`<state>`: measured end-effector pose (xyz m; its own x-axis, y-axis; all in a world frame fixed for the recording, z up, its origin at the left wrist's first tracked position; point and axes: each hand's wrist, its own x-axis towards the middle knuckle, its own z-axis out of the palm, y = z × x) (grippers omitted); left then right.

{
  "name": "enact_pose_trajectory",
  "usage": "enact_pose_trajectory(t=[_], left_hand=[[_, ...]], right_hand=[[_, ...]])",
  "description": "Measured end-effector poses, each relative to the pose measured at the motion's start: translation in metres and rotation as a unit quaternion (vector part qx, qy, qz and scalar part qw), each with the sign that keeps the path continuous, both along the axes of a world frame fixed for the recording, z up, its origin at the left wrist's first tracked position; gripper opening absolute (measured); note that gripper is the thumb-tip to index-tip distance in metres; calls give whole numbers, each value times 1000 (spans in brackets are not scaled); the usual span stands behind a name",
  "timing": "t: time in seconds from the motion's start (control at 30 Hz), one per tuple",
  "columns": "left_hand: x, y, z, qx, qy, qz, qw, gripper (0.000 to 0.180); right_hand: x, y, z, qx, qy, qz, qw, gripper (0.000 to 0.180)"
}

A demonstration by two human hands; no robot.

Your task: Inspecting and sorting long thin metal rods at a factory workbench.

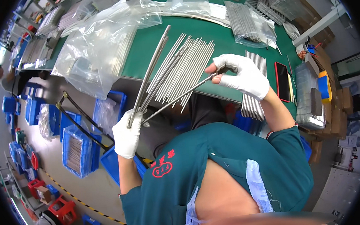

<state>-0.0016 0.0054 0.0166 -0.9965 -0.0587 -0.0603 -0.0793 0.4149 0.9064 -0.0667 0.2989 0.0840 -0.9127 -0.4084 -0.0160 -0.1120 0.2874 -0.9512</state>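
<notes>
shirt (233,167): teal, fills the lower frame, closest to the lens
left hand (127,134): white glove, closed around the low ends of a bundle of rods (149,75)
bundle of rods: long axis runs up and to the right, tips over the green table (220,38)
right hand (243,75): gloved, pinching the top end of a single rod (179,98)
single rod: slants down-left to the left hand
loose rods (183,69): fanned on the table between the hands
plastic bags (101,43): upper left of the table

Both hands wear white fabric gloves: left hand (127,134), right hand (243,75). The teal short-sleeved shirt bears a red emblem. Forearms are bare.
</notes>
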Motion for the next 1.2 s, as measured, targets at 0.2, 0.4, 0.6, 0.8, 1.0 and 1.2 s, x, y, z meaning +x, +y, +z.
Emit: enact_pose_trajectory(t=[0.2, 0.4, 0.6, 0.8, 1.0, 1.2], left_hand=[[3, -2, 2, 15, -19, -2, 1000, 19], [4, -3, -6, -2, 17, -66, 998, 21], [3, -1, -1, -3, -7, -79, 997, 21], [3, 3, -1, 46, -30, -104, 993, 26], [0, 6, -7, 52, -44, -34, 997, 22], [1, 5, 0, 60, -93, -49, 993, 19]], right_hand=[[-12, 22, 4, -68, 35, -60, 995, 20], [-20, 2, -1, -80, -7, -15, 997, 18], [-20, 1, -2, -64, -11, 6, 998, 18], [-17, 3, -4, -72, -28, -9, 997, 19], [-4, 0, -17, -157, -51, -31, 986, 17], [-4, 6, -20, -139, -21, 14, 990, 17]])
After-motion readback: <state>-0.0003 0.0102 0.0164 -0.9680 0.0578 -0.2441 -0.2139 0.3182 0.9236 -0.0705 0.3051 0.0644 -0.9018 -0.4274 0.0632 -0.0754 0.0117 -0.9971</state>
